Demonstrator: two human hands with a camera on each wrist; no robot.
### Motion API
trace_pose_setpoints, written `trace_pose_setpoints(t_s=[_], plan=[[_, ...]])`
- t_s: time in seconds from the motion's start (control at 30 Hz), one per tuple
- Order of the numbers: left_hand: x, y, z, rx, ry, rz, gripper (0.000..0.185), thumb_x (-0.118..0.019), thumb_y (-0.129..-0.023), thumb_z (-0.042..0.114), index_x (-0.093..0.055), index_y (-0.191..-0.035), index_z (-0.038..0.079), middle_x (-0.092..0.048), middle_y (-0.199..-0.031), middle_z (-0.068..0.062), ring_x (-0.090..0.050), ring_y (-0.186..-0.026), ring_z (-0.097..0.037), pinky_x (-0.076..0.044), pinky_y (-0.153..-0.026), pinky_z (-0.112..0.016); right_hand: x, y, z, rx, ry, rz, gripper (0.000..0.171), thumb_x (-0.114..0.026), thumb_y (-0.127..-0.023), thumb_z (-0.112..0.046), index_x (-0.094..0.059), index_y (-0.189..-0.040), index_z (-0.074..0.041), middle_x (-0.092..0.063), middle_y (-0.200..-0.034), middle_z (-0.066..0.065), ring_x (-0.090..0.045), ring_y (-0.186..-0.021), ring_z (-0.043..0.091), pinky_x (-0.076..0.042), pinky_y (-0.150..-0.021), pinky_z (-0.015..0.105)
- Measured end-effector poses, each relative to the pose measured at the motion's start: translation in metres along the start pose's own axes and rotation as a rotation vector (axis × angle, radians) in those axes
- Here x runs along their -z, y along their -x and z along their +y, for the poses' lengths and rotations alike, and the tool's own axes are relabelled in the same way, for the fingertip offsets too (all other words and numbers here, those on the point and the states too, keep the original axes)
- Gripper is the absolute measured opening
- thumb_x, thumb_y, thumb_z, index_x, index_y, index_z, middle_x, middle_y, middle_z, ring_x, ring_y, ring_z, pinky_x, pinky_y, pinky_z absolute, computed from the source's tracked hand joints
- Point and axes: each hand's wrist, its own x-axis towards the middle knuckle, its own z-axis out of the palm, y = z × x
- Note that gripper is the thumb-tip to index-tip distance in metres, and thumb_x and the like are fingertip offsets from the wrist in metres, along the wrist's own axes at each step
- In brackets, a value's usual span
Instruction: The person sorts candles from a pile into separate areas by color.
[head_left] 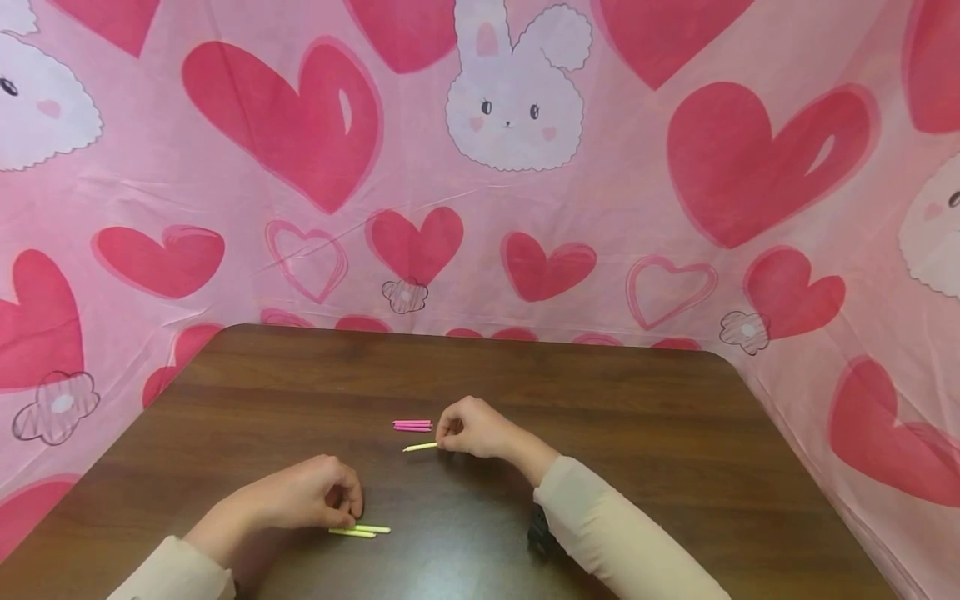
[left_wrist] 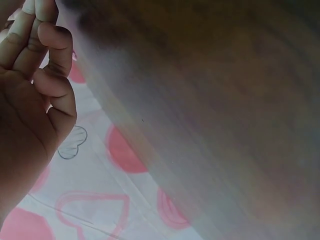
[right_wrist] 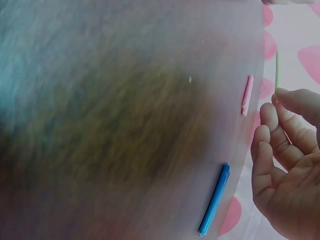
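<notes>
On the brown table [head_left: 645, 433] my right hand [head_left: 444, 440] pinches the right end of a single yellow stick [head_left: 420, 447], which lies flat and points left. The right wrist view shows that yellow stick [right_wrist: 277, 70] meeting a fingertip [right_wrist: 280, 95]. Two pink sticks [head_left: 412, 426] lie side by side just beyond it, left of the knuckles. Nearer to me, my left hand [head_left: 347, 510] has curled fingers [left_wrist: 50, 60] closed on the left ends of two yellow sticks [head_left: 360, 530] lying together on the table.
In the right wrist view a pink stick [right_wrist: 246, 95] and a blue stick [right_wrist: 215, 200] lie near the table edge. A small dark object [head_left: 540, 529] sits by my right sleeve. Pink heart-and-bunny cloth [head_left: 510, 108] hangs behind and around the table.
</notes>
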Motion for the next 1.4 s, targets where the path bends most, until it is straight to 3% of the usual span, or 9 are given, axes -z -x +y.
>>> trace_pose_setpoints(t_s=[0.2,0.6,0.93,1.4], plan=[[-0.001,0.0,0.0,0.042,0.011,-0.023,0.01,-0.078,-0.081,0.015,-0.07,-0.078,0.021,-0.055,-0.068,0.02,-0.045,-0.058,0.007,-0.042,-0.051,-0.016,0.003,-0.001,0.009,-0.02,-0.03,0.042,0.008,-0.071,-0.087,-0.005,-0.071,-0.08,-0.007,-0.065,-0.073,-0.001,-0.05,-0.064,0.007,-0.043,-0.057,0.02],[-0.002,0.0,0.0,0.024,0.003,-0.02,0.012,-0.078,-0.079,0.013,-0.07,-0.075,0.021,-0.052,-0.064,0.021,-0.043,-0.055,0.009,-0.039,-0.049,-0.015,0.011,-0.002,0.024,-0.048,-0.067,0.126,0.005,-0.071,-0.089,-0.008,-0.072,-0.084,-0.009,-0.065,-0.079,0.0,-0.051,-0.07,0.011,-0.046,-0.061,0.024],[-0.002,0.002,0.001,0.05,0.008,-0.023,0.013,-0.08,-0.08,0.022,-0.068,-0.076,0.023,-0.054,-0.066,0.02,-0.043,-0.055,0.007,-0.04,-0.05,-0.016,0.016,-0.008,0.034,-0.072,-0.034,0.164,0.004,-0.072,-0.088,-0.009,-0.073,-0.084,-0.009,-0.068,-0.083,0.001,-0.051,-0.073,0.012,-0.045,-0.066,0.024],[-0.001,0.0,0.003,0.045,-0.038,-0.012,0.013,-0.079,-0.08,0.018,-0.069,-0.074,0.023,-0.054,-0.066,0.021,-0.045,-0.056,0.008,-0.04,-0.051,-0.016,0.017,-0.022,0.044,-0.137,0.018,0.196,0.007,-0.073,-0.087,-0.008,-0.073,-0.08,-0.009,-0.068,-0.083,0.002,-0.051,-0.074,0.013,-0.045,-0.069,0.026]])
